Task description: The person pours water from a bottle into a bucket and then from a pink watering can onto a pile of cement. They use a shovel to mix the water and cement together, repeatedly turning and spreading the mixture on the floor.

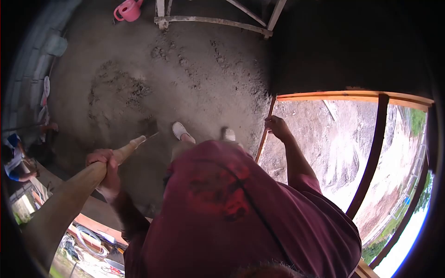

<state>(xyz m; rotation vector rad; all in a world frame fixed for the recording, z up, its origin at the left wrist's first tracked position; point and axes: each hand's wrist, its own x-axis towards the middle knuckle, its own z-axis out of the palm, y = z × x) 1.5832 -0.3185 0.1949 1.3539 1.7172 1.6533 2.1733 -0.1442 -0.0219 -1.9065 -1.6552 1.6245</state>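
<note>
My left hand (105,171) is wrapped round the thick pale handle of a long wooden-handled tool (76,190). The handle runs from close by the camera at lower left towards the floor and narrows to a thin metal end. In the dimness at that end, the head of the tool is hard to make out. On the other side, my right hand (277,128) is closed on the wooden upright of a window frame (265,139), arm outstretched. My maroon shirt fills the lower middle of the view.
Rough grey earth floor (125,51) spreads ahead of my pale clogs (180,131). A pink watering can (129,10) and a wooden trestle (211,20) stand at the far side. Another person (18,160) is at the left by the block wall (28,69). Coiled cable (88,241) lies lower left.
</note>
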